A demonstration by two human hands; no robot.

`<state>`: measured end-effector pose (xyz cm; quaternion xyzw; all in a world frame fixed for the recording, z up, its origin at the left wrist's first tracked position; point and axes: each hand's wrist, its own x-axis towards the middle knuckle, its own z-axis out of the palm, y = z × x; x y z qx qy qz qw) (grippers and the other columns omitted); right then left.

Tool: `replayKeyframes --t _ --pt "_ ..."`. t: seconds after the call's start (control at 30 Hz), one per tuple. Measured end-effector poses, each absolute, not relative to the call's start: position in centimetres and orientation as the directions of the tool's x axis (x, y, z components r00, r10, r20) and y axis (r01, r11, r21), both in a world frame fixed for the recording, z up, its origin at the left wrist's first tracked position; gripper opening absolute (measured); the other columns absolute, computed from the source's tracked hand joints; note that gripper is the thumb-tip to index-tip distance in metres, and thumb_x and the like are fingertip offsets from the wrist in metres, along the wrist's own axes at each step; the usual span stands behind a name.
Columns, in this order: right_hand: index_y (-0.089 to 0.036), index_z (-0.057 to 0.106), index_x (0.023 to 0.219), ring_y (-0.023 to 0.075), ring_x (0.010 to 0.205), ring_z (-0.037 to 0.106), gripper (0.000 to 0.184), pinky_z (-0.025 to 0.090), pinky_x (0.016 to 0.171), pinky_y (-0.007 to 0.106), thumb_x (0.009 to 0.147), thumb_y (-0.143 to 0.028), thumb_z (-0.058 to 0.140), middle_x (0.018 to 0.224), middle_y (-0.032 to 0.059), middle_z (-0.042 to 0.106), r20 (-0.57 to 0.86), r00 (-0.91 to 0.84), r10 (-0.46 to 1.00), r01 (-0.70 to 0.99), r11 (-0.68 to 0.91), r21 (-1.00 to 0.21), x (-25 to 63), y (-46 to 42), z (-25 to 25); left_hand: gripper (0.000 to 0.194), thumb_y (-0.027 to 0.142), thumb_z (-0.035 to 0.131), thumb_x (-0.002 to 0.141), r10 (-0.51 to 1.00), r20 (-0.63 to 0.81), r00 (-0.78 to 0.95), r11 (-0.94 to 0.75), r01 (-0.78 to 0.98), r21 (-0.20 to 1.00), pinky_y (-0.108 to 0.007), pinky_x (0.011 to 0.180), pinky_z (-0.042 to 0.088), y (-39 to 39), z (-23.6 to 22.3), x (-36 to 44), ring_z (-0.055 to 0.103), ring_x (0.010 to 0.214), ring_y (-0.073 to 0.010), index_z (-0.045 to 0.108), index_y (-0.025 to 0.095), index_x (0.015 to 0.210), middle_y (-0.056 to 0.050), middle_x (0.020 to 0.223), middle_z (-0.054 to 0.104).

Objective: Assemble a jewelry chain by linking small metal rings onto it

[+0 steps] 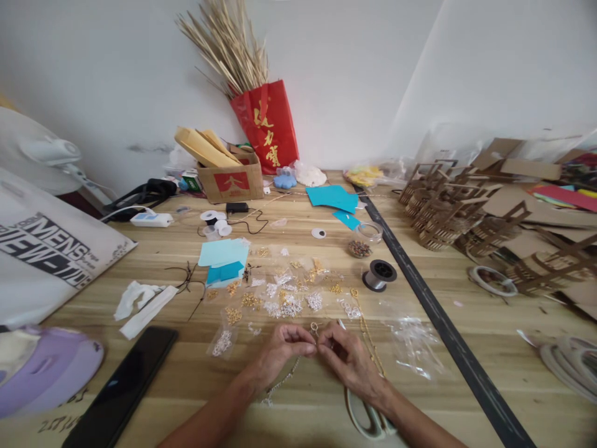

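My left hand and my right hand meet near the front of the wooden table, fingers pinched together on a small metal ring between them. A thin silver chain trails from my left hand down across the wood. A gold chain lies just right of my right hand. White-handled scissors lie under my right wrist. Small clear bags of gold and silver findings are spread just beyond both hands.
A black phone lies front left beside a purple object. A wire spool, a bead jar and turquoise paper sit further back. Cardboard cut-outs pile up right of a black strip.
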<state>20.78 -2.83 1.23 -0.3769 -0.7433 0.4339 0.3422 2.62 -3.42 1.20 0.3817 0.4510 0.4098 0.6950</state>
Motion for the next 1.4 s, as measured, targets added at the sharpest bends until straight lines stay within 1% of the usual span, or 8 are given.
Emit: replayKeyframes --t 0.17,0.4,0.53,0.7,0.83,1.03,1.2,1.4 --pt "-0.019 0.056 0.079 0.0134 0.064 0.050 0.013 0.037 0.058 0.023 0.090 -0.025 0.053 0.071 -0.0003 0.053 0.187 -0.480 0.857 0.270 0.347 -0.898 20.8 -2.8 1.1 0.014 0.022 0.081 0.054 0.905 -0.321 0.280 0.389 -0.235 0.891 -0.025 0.065 0.041 -3.5 1.0 2.6 0.054 0.061 -0.0123 0.074 0.016 0.064 0.000 0.061 0.067" --pt "-0.019 0.057 0.079 0.0129 0.063 0.049 0.013 0.036 0.057 0.023 0.091 -0.025 0.053 0.071 -0.0007 0.054 0.190 -0.481 0.856 0.265 0.349 -0.899 20.8 -2.9 1.1 0.011 0.022 0.078 0.058 0.909 -0.305 0.286 0.374 -0.230 0.898 -0.025 0.065 0.042 -3.5 0.8 2.5 0.055 0.062 -0.0127 0.075 0.016 0.066 -0.001 0.062 0.067" --pt "-0.020 0.056 0.078 0.0131 0.063 0.049 0.014 0.037 0.057 0.023 0.091 -0.025 0.052 0.071 -0.0008 0.054 0.183 -0.485 0.855 0.271 0.346 -0.898 20.8 -2.9 1.2 0.011 0.023 0.078 0.059 0.915 -0.292 0.278 0.351 -0.197 0.915 -0.024 0.064 0.041 -3.5 0.9 2.5 0.054 0.061 -0.0124 0.075 0.016 0.066 -0.001 0.062 0.066" --pt "-0.020 0.055 0.079 0.0133 0.065 0.050 0.014 0.037 0.059 0.023 0.091 -0.025 0.052 0.072 -0.0007 0.053 0.197 -0.510 0.837 0.252 0.365 -0.896 20.8 -2.9 1.1 0.017 0.028 0.081 0.056 0.913 -0.306 0.270 0.353 -0.148 0.924 -0.024 0.063 0.041 -3.3 1.1 2.5 0.053 0.059 -0.0120 0.072 0.015 0.061 0.000 0.059 0.065" --pt "-0.020 0.054 0.079 0.0133 0.066 0.049 0.014 0.037 0.060 0.023 0.092 -0.026 0.051 0.072 -0.0006 0.053 0.192 -0.518 0.834 0.239 0.356 -0.904 20.9 -2.8 1.0 0.019 0.030 0.081 0.057 0.921 -0.277 0.273 0.309 -0.082 0.947 -0.024 0.062 0.040 -3.2 1.1 2.5 0.052 0.059 -0.0114 0.069 0.015 0.060 0.001 0.059 0.062" --pt "-0.020 0.055 0.078 0.0132 0.064 0.048 0.017 0.038 0.059 0.024 0.093 -0.029 0.051 0.071 -0.0010 0.052 0.191 -0.496 0.847 0.246 0.348 -0.905 20.9 -2.8 1.1 0.017 0.027 0.077 0.061 0.935 -0.264 0.237 0.285 -0.059 0.957 -0.023 0.061 0.038 -3.3 1.6 2.3 0.048 0.059 -0.0107 0.065 0.015 0.062 0.002 0.060 0.058" --pt "-0.020 0.054 0.078 0.0136 0.064 0.049 0.019 0.038 0.058 0.024 0.093 -0.030 0.049 0.071 -0.0007 0.052 0.206 -0.490 0.847 0.250 0.363 -0.897 20.9 -2.7 1.1 0.013 0.026 0.074 0.062 0.943 -0.246 0.226 0.268 -0.068 0.961 -0.024 0.065 0.039 -3.3 2.3 2.0 0.051 0.063 -0.0128 0.067 0.015 0.063 0.000 0.063 0.060" --pt "-0.020 0.053 0.077 0.0139 0.063 0.048 0.020 0.038 0.058 0.024 0.093 -0.032 0.049 0.070 -0.0004 0.052 0.191 -0.484 0.854 0.259 0.348 -0.901 20.9 -2.8 1.1 0.010 0.024 0.073 0.064 0.947 -0.250 0.203 0.273 -0.096 0.957 -0.025 0.067 0.040 -3.2 1.8 1.6 0.053 0.066 -0.0136 0.069 0.016 0.067 0.000 0.065 0.062"
